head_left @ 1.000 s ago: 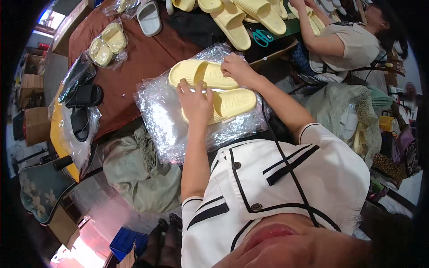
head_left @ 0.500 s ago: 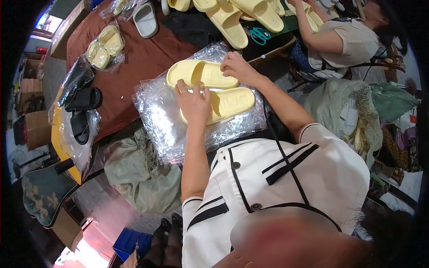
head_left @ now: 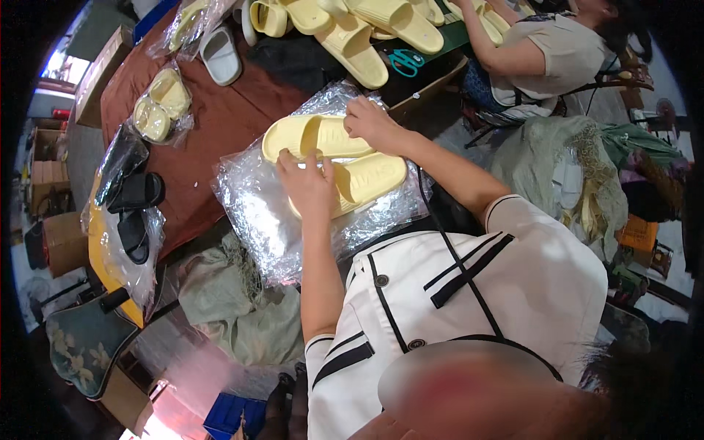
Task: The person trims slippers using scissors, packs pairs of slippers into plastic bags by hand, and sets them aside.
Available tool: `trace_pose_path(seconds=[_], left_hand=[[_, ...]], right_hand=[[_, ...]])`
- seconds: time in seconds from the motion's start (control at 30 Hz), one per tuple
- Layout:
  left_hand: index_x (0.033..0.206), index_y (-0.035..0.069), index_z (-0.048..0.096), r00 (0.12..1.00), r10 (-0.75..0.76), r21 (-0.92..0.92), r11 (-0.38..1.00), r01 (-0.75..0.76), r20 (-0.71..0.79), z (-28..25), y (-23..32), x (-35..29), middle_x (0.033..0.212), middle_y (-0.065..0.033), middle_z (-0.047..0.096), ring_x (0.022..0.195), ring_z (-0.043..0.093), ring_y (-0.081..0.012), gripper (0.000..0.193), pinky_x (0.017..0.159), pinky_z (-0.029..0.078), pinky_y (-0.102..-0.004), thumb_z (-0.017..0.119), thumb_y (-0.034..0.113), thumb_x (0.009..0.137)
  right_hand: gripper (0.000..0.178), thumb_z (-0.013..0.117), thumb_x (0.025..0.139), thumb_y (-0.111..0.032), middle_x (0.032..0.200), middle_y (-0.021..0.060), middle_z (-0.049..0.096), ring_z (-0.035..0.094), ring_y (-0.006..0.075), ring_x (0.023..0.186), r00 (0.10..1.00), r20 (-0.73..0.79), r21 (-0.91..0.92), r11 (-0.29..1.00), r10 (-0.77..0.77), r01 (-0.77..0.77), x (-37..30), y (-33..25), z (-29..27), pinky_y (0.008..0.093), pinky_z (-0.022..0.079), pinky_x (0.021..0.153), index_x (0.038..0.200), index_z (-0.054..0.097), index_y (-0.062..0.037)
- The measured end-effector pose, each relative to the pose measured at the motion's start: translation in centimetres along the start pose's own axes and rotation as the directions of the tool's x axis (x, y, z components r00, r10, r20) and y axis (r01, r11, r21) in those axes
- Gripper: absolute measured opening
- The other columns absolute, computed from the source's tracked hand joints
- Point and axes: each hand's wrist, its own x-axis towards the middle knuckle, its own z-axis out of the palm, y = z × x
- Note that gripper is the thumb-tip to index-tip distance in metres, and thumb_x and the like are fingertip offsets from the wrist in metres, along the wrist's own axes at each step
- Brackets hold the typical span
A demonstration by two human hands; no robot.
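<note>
Two pale yellow slide slippers lie side by side on a stack of clear plastic bags, straps toward the left. My left hand lies over the strap of the near slipper. Its fingers bend down at the gap between the pair, and the hand hides much of that strap. At the heel half of the far slipper, my right hand is closed with its curled fingertips on the slipper's edge.
More yellow slippers pile up at the back beside teal-handled scissors. Left on the brown cloth are a grey slipper and a bagged yellow pair. Black slippers lie farther left. Another person sits at back right.
The whole view has shifted slightly, so the slippers and bags appear lower and a little left. Both hands keep nearly the same places on the pair.
</note>
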Motion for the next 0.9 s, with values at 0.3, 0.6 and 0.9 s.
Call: trace_pose_path(seconds=[0.3,0.6,0.9], left_hand=[[0.111,0.004,0.074,1.000,0.006,0.001,1.000,-0.006,-0.012,-0.46,0.48,0.09,0.136,-0.0357,0.045,0.125,0.045,-0.0536,0.031,0.105,0.042,-0.0555,0.070,0.025,0.088],[0.111,0.005,0.074,1.000,-0.004,-0.006,1.000,0.004,0.000,-0.03,0.32,0.15,0.137,-0.0346,0.045,0.125,0.045,-0.0538,0.032,0.105,0.042,-0.0570,0.070,0.026,0.088],[0.112,0.006,0.073,1.000,0.018,0.001,1.000,-0.018,-0.025,0.21,0.13,0.08,0.134,-0.0345,0.046,0.123,0.046,-0.0537,0.032,0.106,0.041,-0.0566,0.070,0.025,0.087]], right_hand=[[0.015,0.072,0.080,-0.013,0.101,0.0103,0.054,0.050,0.0313,0.102,0.992,-0.117,0.158,0.987,0.054,-0.035,-0.61,-0.18,-0.16,0.0406,0.045,0.090,0.088,0.060,-0.0070],[0.012,0.067,0.083,-0.015,0.101,0.0101,0.054,0.051,0.0307,0.103,0.997,-0.078,0.022,1.000,0.011,-0.010,-0.63,0.13,0.41,0.0405,0.046,0.088,0.086,0.059,-0.0068],[0.013,0.066,0.083,-0.014,0.104,0.0110,0.053,0.049,0.0315,0.105,1.000,-0.003,0.017,1.000,-0.012,0.012,-0.50,0.35,0.16,0.0421,0.044,0.092,0.089,0.058,-0.0064]])
